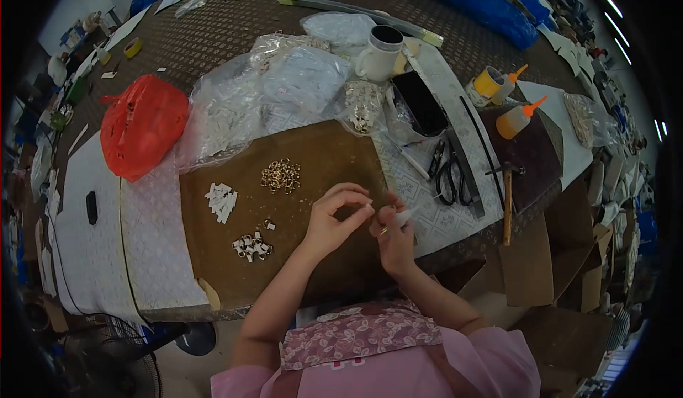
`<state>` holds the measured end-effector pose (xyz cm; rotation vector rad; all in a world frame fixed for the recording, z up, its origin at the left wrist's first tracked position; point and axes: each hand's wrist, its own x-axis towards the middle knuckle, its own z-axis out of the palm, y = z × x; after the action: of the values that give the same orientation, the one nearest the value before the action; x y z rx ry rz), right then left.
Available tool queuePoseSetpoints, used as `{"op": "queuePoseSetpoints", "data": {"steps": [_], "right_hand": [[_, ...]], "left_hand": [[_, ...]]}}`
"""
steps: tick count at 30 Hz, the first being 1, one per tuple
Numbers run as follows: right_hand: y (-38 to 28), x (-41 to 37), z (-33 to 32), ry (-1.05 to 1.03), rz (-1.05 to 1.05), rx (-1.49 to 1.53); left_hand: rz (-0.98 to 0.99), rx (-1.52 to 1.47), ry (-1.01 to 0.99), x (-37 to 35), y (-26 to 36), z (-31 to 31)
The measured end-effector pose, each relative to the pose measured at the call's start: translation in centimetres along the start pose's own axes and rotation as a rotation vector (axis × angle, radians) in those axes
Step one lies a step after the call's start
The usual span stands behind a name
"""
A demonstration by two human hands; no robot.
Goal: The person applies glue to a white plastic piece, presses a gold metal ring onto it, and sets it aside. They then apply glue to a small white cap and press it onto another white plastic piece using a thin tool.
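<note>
Head view: above the brown board [320, 152] on the counter [213, 35], the left hand [331, 220] pinches a tiny white piece [368, 205] between thumb and forefinger, just beside the right hand [395, 241], whose fingers curl round a whitish object [405, 216], mostly hidden and too small to identify.

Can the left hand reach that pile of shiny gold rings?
Probably yes. The gold rings lie on the brown board just beyond the left hand, with nothing between them. It pinches a small white piece, so it might need to let go first.
</note>
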<state>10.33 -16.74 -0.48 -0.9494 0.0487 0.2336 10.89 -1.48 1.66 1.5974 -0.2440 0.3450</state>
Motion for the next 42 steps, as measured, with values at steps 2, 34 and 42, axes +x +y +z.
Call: {"op": "queuePoseSetpoints", "data": {"steps": [2, 34, 42], "right_hand": [[-1.2, 1.7, 0.9, 0.008, -0.062, -0.037], [3.9, 14.0, 4.5, -0.233, -0.530, -0.827], [4.1, 14.1, 4.2, -0.251, -0.461, -0.764]], "left_hand": [[-0.186, -0.231, 0.181, 0.0, -1.3, 0.2], [-0.118, -0.213, 0.509, 0.7, -1.9, -1.4], [-0.157, -0.207, 0.508, 0.6, -1.6, -1.5]]}}
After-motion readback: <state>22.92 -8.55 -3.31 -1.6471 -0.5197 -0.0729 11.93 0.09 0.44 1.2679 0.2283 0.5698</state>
